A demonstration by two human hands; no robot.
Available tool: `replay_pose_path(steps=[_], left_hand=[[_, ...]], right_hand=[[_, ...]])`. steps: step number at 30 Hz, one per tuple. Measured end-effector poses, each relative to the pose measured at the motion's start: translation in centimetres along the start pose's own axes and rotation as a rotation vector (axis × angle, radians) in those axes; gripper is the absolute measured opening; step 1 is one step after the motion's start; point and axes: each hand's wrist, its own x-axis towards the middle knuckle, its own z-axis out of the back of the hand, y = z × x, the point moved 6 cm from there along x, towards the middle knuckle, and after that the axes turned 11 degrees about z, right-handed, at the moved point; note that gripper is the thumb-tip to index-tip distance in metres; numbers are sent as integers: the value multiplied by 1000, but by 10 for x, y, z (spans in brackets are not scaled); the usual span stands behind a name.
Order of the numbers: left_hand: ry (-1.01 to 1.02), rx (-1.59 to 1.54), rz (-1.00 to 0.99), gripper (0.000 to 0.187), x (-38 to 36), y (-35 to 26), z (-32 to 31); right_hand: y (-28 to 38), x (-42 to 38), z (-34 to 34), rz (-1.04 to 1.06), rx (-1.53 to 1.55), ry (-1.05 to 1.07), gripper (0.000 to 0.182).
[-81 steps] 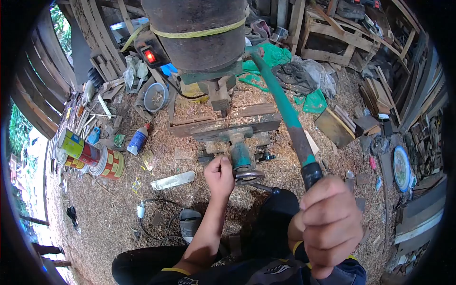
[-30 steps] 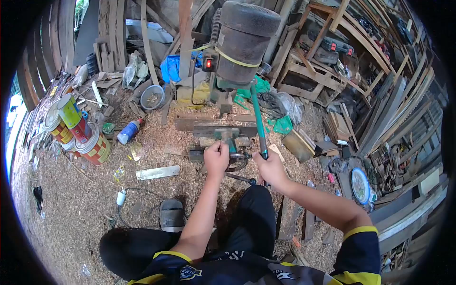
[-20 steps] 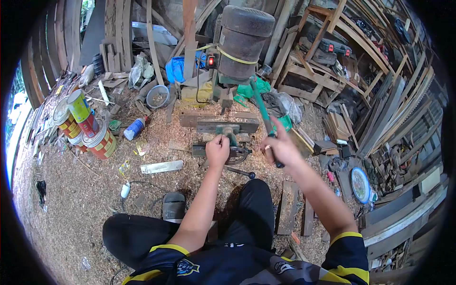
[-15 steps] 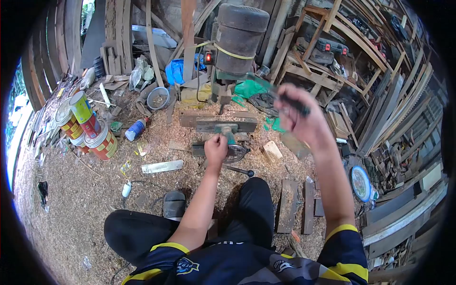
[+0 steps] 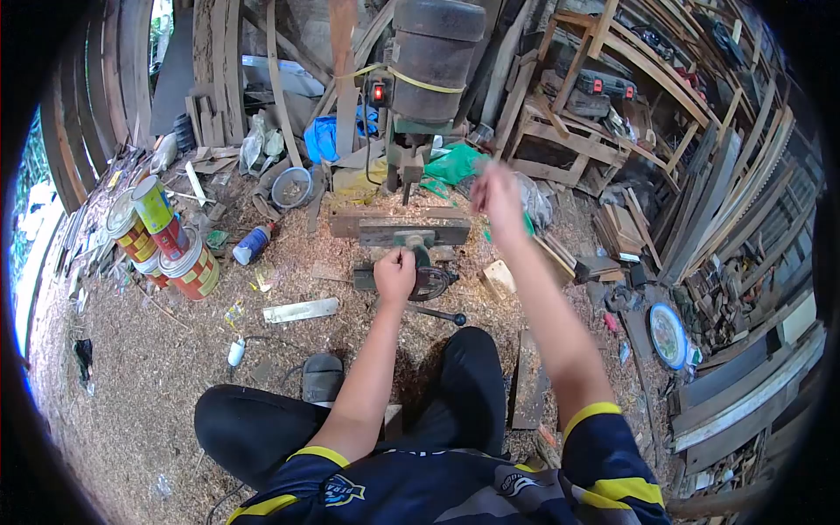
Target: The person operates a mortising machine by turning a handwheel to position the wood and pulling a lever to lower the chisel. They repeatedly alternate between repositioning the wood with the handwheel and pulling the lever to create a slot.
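Note:
My left hand [image 5: 395,274] is closed at the left edge of a dark handwheel [image 5: 435,283] low on the machine; the part inside my fingers is hidden. My right hand [image 5: 499,203], smeared by motion, is raised to the right of the motor housing [image 5: 433,66]. Its fingers look curled round the machine's lever handle, which the hand hides. Between my hands, a long grey bar [image 5: 416,233] lies across the machine's front, with a wooden piece [image 5: 350,220] behind it. Above them a drill bit [image 5: 406,192] points down. A ball-ended lever [image 5: 458,318] juts out below the wheel.
Shavings cover the ground. Stacked paint cans [image 5: 190,269], a blue-and-white bottle [image 5: 254,244] and a bucket [image 5: 291,187] stand or lie left. A pale wood block [image 5: 500,279] sits near the wheel. Planks [image 5: 529,381] lie by my right knee; a lit red switch [image 5: 378,93] faces me.
My right hand has swung left and away from me, and the green lever with its black grip no longer shows. My left hand stays at the handwheel. The view shifts slightly.

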Motion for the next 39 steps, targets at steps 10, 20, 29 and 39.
replay_pose_path(steps=[10, 20, 29, 39], left_hand=[[-1, -19, 27, 26, 1, 1, 0], [36, -23, 66, 27, 1, -1, -1], [35, -29, 39, 27, 1, -4, 1], [15, -24, 46, 27, 1, -6, 6]], right_hand=[[-169, -191, 33, 141, -916, 388, 28], [-184, -202, 28, -136, -1006, 715, 43], [-162, -194, 9, -251, -1062, 709, 40], [-161, -195, 4, -301, -1097, 677, 40]])
